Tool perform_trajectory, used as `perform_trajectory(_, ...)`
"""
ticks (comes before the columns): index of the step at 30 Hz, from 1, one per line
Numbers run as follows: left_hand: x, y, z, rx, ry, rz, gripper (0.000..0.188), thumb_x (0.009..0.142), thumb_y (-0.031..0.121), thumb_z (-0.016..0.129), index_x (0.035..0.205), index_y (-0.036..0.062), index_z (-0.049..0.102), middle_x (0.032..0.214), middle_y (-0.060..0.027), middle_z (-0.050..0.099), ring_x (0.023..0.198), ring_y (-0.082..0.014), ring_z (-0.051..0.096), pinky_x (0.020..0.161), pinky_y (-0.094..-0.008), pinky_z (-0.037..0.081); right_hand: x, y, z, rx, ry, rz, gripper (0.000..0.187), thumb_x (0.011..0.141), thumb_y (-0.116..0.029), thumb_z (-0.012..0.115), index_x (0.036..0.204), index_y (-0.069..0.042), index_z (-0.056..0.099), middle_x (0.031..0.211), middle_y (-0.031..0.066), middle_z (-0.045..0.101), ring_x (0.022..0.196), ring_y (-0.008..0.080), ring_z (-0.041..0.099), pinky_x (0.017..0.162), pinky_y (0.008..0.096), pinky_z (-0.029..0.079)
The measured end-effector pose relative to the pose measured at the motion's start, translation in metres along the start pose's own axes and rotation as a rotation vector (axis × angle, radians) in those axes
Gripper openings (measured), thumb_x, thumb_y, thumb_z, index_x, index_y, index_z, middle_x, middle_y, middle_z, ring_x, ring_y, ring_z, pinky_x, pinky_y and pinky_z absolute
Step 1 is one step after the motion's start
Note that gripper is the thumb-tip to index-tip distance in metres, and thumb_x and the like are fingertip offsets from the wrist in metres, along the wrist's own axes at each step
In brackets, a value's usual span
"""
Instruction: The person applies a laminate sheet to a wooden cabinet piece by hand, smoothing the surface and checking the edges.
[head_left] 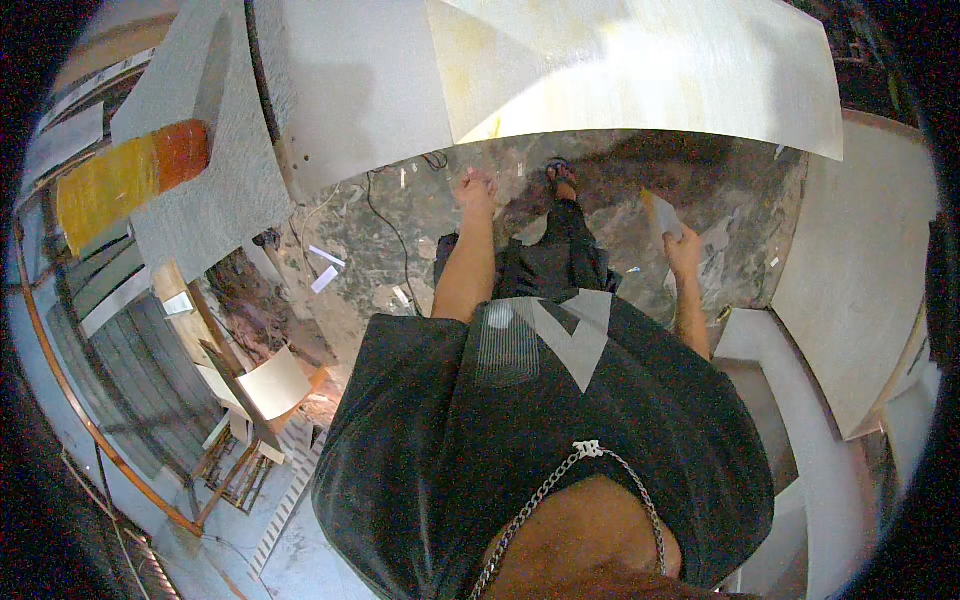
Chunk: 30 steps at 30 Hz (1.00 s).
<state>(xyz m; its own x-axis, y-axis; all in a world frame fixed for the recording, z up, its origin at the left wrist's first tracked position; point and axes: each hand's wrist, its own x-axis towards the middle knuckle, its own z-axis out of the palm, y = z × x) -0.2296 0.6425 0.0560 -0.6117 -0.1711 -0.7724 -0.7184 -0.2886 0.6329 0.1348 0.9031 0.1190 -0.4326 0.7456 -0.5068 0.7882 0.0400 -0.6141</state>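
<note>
My right hand (682, 250) is closed on a flat pale strip with a yellow-brown edge (660, 214), which points up and away from my fingers. What the strip is made of, I cannot tell. My left hand (477, 187) hangs just short of the near edge of a large white panel (360, 110). Its fingers are slightly bent and apart, with nothing visible in them. Bright light falls across the right half of the panel, and neither hand touches it.
On the stained floor (340, 240) lie a dark cable (388, 225) and several paper scraps. A grey board (225, 90) carries a yellow and orange piece (130, 180) at the left. A big pale board (850, 270) stands at the right. Lower left is a wooden rack (238, 470).
</note>
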Motion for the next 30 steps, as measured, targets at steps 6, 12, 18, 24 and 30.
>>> perform_trajectory(6,-0.003,0.0,-0.035,0.359,-0.218,-0.026,0.047,0.092,0.046,0.051,0.12,0.0087,0.05,0.115,-0.0091,0.057,0.085,-0.0274,0.061,0.068,-0.0421,0.054,-0.005,-0.045,-0.003,0.124,-0.049,-0.097,0.032,0.078,-0.012,0.063,0.109,-0.004,0.066,0.089,0.0152,0.07,0.08,0.0238,0.067,0.073,0.0355,0.049)
perform_trajectory(12,0.011,0.045,-0.08,0.547,-0.399,-0.082,0.068,0.092,0.063,0.037,0.13,0.0066,0.046,0.129,-0.01,0.052,0.091,-0.0262,0.062,0.074,-0.0432,0.053,0.017,-0.207,0.001,-0.084,-0.184,-0.546,0.03,0.079,-0.007,0.059,0.108,-0.002,0.065,0.102,0.0185,0.066,0.094,0.0335,0.064,0.081,0.0387,0.049)
perform_trajectory(18,0.0,0.068,-0.159,0.445,-0.213,0.08,0.063,0.094,0.058,0.035,0.124,0.005,0.049,0.115,-0.0113,0.059,0.085,-0.0252,0.063,0.068,-0.0406,0.053,0.059,-0.337,0.066,-0.497,-0.118,-0.956,0.041,0.073,-0.003,0.055,0.111,-0.013,0.065,0.109,0.0144,0.064,0.098,0.0312,0.063,0.081,0.0421,0.051)
perform_trajectory(24,-0.019,0.036,-0.248,0.248,-0.138,0.161,0.057,0.097,0.052,0.037,0.121,0.0022,0.05,0.104,-0.0133,0.062,0.08,-0.0243,0.063,0.058,-0.0354,0.052,0.086,-0.37,0.147,-0.852,-0.207,-1.095,0.041,0.073,-0.002,0.055,0.112,-0.015,0.065,0.104,0.0112,0.066,0.096,0.0267,0.064,0.078,0.0414,0.053)
perform_trajectory(30,-0.002,-0.01,-0.339,0.1,-0.162,0.093,0.055,0.097,0.05,0.04,0.119,0.0028,0.056,0.103,-0.0125,0.062,0.078,-0.0218,0.063,0.058,-0.0308,0.051,0.072,-0.377,0.194,-0.92,-0.216,-1.142,0.043,0.073,-0.004,0.056,0.113,-0.016,0.065,0.102,0.0074,0.066,0.095,0.0275,0.064,0.078,0.0413,0.054)
